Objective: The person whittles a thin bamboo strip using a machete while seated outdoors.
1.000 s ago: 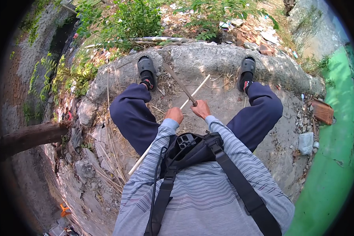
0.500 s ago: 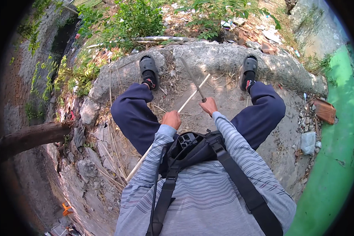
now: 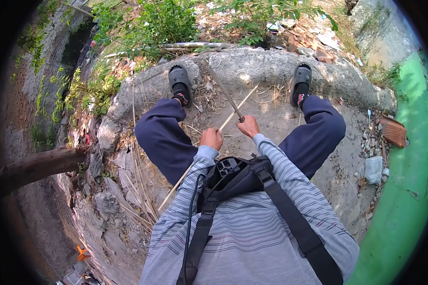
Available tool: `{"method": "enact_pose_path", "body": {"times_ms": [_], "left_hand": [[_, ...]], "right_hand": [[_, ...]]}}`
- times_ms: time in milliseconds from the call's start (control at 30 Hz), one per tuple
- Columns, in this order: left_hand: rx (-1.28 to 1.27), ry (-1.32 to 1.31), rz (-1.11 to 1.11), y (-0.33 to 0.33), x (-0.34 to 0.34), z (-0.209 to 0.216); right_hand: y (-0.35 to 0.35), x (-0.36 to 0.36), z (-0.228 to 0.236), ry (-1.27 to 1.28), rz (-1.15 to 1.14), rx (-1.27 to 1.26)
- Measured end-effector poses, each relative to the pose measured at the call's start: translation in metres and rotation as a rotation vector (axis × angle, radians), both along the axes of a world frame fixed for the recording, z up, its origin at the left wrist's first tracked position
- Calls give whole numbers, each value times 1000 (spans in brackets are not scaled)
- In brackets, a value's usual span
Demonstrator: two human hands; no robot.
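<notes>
I sit on a rough concrete slab (image 3: 276, 66) with my legs spread and both feet near its far edge. My left hand (image 3: 211, 138) is closed around a long pale bamboo strip (image 3: 238, 108) that runs from beside my left thigh up toward the far edge. My right hand (image 3: 248, 126) grips the handle of a long knife (image 3: 223, 91); its blade points away from me and crosses the strip just beyond my hands. My hands are close together between my knees.
Thin bamboo slivers (image 3: 138, 190) lie scattered on the slab to my left. A tree trunk (image 3: 38, 166) stands at the left. Weeds and litter (image 3: 166, 23) lie beyond the slab. A brick (image 3: 393, 131) and a green painted surface (image 3: 404, 199) sit at the right.
My hands have shifted a little toward me and left along the strip, and the knife blade now points further away and to the left.
</notes>
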State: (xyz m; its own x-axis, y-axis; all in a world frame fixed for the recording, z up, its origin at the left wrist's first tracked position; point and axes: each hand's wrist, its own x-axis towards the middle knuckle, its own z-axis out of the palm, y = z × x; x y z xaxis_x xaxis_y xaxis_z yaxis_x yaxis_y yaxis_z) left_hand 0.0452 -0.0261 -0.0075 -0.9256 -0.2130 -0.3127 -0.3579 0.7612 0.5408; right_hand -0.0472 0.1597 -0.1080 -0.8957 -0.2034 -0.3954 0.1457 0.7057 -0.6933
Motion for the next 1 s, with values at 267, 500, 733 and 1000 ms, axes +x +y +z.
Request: {"method": "enact_pose_path", "body": {"times_ms": [267,500,733,1000], "left_hand": [[-13,126,-10,-9,-8,-10],[-36,177,11,1,0,-13],[-3,135,17,-3,-5,-20],[49,93,-19,-6,10,30]], "right_hand": [[-24,20,21,76,229,-110],[-7,1,6,-28,46,-67],[-16,13,18,130,125,-166],[7,-12,-6,35,-2,-58]]}}
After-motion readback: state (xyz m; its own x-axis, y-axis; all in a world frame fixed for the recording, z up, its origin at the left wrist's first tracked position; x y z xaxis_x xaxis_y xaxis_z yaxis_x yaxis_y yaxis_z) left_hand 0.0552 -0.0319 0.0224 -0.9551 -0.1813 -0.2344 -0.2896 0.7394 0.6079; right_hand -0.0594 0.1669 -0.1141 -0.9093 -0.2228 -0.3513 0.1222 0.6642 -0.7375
